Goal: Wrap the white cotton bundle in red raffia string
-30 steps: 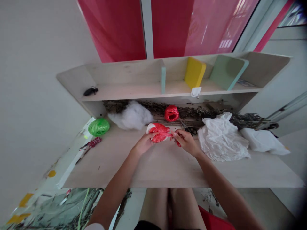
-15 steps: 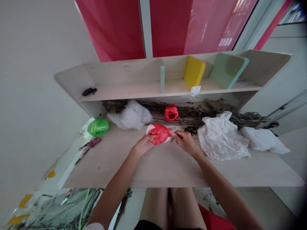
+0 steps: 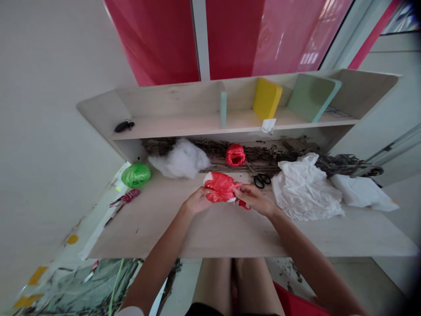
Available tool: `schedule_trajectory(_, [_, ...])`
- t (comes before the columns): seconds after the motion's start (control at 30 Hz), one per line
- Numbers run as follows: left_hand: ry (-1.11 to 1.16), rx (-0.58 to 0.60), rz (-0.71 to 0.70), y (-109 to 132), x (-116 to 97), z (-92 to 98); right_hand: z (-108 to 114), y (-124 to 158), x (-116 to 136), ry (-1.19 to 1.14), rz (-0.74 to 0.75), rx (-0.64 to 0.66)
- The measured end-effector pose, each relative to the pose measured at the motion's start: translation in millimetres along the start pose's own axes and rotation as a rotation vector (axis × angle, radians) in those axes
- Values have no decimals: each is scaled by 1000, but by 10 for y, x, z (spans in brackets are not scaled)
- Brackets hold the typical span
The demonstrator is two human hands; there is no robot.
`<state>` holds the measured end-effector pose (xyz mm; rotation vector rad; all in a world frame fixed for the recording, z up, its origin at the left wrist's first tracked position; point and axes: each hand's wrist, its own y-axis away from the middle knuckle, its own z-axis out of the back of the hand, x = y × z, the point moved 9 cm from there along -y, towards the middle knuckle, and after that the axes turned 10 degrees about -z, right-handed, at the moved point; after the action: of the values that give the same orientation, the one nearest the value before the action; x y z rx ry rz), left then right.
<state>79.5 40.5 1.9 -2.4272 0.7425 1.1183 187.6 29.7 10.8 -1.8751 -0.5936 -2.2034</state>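
A white bundle wrapped in red plastic strip (image 3: 221, 186) is held above the desk, between my two hands. My left hand (image 3: 198, 200) grips its left side, fingers partly hidden behind it. At the right end, my right hand (image 3: 255, 197) pinches the red strip, and a loose red end hangs below the fingers. Just behind the bundle lie a red roll of plastic strip (image 3: 235, 155) and black-handled scissors (image 3: 262, 180). White fluffy stuffing (image 3: 181, 159) is heaped at the back left.
A green roll (image 3: 136, 175) and a red-and-white wound bundle (image 3: 130, 195) lie at the desk's left. Crumpled white material (image 3: 305, 188) and a white bag (image 3: 361, 191) are at the right. Dried stems (image 3: 263, 153) run under the shelf (image 3: 184, 125).
The wrapped bundle has tilted and shifted slightly right. My right hand has turned and lowered a little, and more of the scissors' handles shows.
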Motion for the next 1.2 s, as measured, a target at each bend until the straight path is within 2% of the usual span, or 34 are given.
schedule_trajectory(0.1, [-43,-49,-5,-4,-22,48,44,17,-56,-65,-44,-6])
schedule_trajectory(0.2, [-173,-166,-88,-11,-138,173,247,7,-70,-100,-32,-166])
schedule_trajectory(0.3, [-305,-254,-127,-4,-215,283,413,37,97,19,125,-340])
schedule_trajectory(0.37, [-336,-259,-98,-9,-187,306,401,70,241,131,257,-380])
schedule_trajectory(0.47, [-363,-221,-76,-28,-126,278,293,78,319,219,341,-350])
schedule_trajectory(0.63, [-554,-172,-148,-42,-145,167,172,33,257,297,341,-285])
schedule_trajectory(0.77, [-591,-207,-100,-21,-73,133,135,9,219,333,347,-275])
schedule_trajectory(0.87, [-543,-231,-127,-26,-18,133,95,-3,196,330,335,-263])
schedule_trajectory(1.0, [-616,-259,-213,-34,-41,196,31,-5,180,328,324,-215])
schedule_trajectory(1.2, [-747,-200,-240,-29,-136,187,25,-19,134,350,268,-192])
